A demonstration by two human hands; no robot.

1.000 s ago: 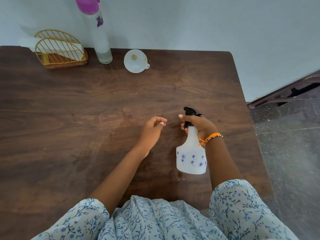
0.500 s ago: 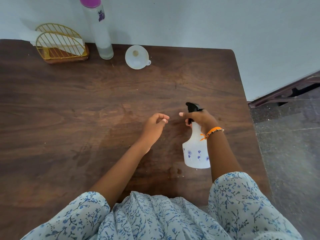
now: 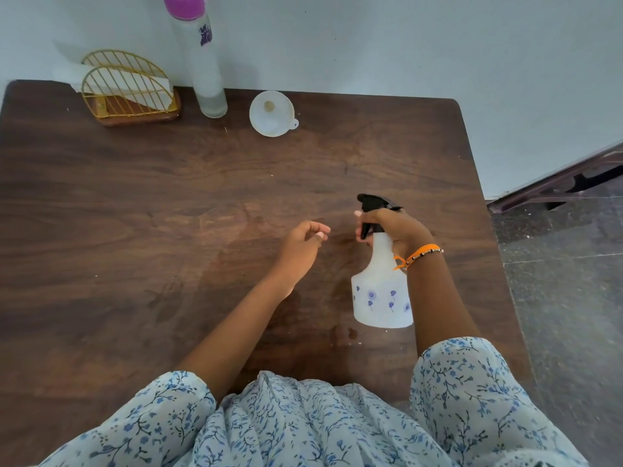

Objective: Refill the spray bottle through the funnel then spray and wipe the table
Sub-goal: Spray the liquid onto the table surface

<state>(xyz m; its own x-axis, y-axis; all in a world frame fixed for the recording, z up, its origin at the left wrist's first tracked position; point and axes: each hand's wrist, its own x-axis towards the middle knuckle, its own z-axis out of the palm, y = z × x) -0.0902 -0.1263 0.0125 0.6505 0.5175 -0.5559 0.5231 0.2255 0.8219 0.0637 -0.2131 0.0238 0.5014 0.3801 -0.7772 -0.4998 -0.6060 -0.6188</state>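
Right hand: we see the right hand (image 3: 397, 230) wrapped round the neck of the white plastic spray bottle with small blue flower prints (image 3: 381, 294), fingers (image 3: 362, 215) curled over the front of its black trigger head (image 3: 374, 205); this reads as a firing grip, so we judge the spraying step is in hand.

Left hand: the left hand (image 3: 303, 246) hovers just left of those fingers, apart from the bottle, loosely curled and holding nothing; we take it to be waiting for the wipe.

Bottle position: it is below and behind the gripping fingers, tilted with its base toward the person; whether the base rests on the dark brown wooden table (image 3: 135, 230) or is lifted just off it we cannot tell from this angle.

Bottle look: translucent white body, wide at the base and narrowing to the neck; the liquid level is not readable.

Nozzle: it points away from the person, beyond the fingertips, toward the bare middle of the table.

White plastic funnel (image 3: 272, 113): well beyond the fingers at the far edge, lying wide mouth up and out of the bottle, which suggests the refill is done.

Tall clear bottle with a pink cap (image 3: 205, 62): just left of the funnel, upright, likely the refill source.

Gold wire holder with white napkins (image 3: 126, 87): far left of both hands, probably kept handy for wiping.

Table surface: a faintly darker patch lies under the left hand, possibly damp.
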